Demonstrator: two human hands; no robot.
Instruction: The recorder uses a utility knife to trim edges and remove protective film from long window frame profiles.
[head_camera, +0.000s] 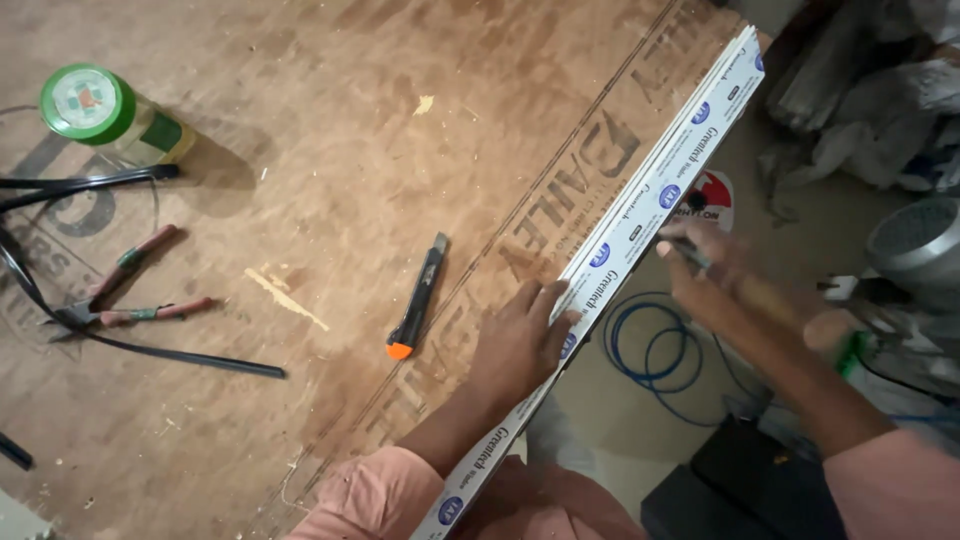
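- Long white plastic trim strip with small blue round marks (640, 205) lies along the right edge of the worn brown plywood worktop (330, 120), running from the far right corner back toward the person's lap.
- Left hand (520, 340) rests flat on the strip at about its middle, fingers (545, 300) spread and pressed down; palm partly on the plywood, nothing gripped. Reads as a hold-down.
- Right hand (715, 275) is off the board's edge, just beside the strip, fingers closed around a thin dark pencil-like tool (690, 252). Hand is blurred; tip sits at or very near the strip's outer edge, contact cannot be told.
- Step in hand, as a judgement: marking or scoring the strip while it is pinned against the board edge.
- Next move would call for steady downward pressure from the left hand so the strip does not slide, and the tool tip kept tight to the strip's edge.
- Black utility knife with orange end (418, 298) lies on the plywood, near the left hand, not touching it.
- Farther left: red-handled pliers (125, 290), a black strap or cable (120, 340) lying across them, a green-capped glass bottle (105, 115).
- Below the board edge: a blue wire coil (650, 350) on the floor.
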